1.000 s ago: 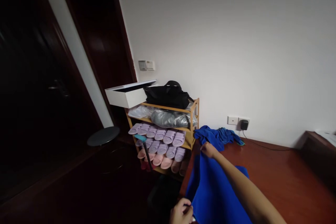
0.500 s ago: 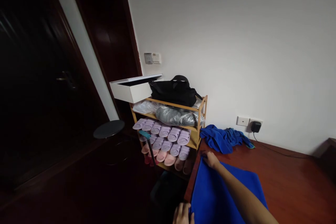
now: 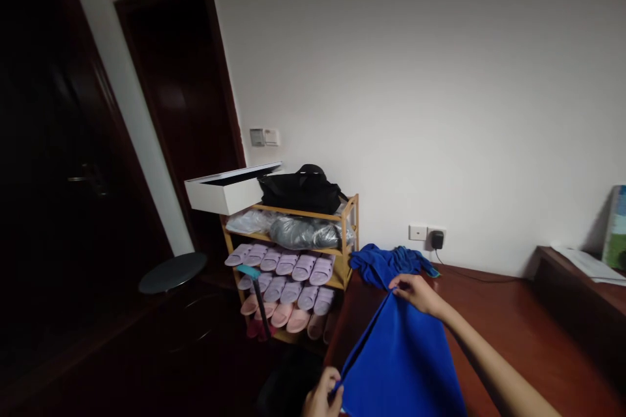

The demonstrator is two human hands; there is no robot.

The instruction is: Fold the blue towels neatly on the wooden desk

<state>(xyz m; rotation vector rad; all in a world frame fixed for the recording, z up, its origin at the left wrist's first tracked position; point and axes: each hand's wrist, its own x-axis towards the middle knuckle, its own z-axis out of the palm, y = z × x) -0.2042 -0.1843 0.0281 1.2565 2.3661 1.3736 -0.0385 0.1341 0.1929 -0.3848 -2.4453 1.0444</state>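
Note:
A blue cloth [image 3: 401, 358] is spread over the reddish-brown tabletop, its left edge lifted between my two hands. My right hand [image 3: 413, 293] pinches the far corner, with the forearm reaching in from the lower right. Low in the view, my left hand [image 3: 323, 394] grips the near end of the same edge. Part of the cloth runs out of the bottom of the view. Beyond my right hand, a crumpled blue cloth [image 3: 379, 264] lies at the far end of the table, near the wall.
Left of the table [image 3: 493, 313] stands a wooden shoe rack [image 3: 348, 234] with several lilac and pink slippers, a black bag [image 3: 303, 190] and a white box [image 3: 210, 199] on top. A round stool [image 3: 173, 272] stands farther left. A plugged-in adapter [image 3: 437, 239] trails a cable.
The cloth's left edge has risen off the table, with both hands raising it and moving it rightward over the tabletop. The camera view has swung up and to the right.

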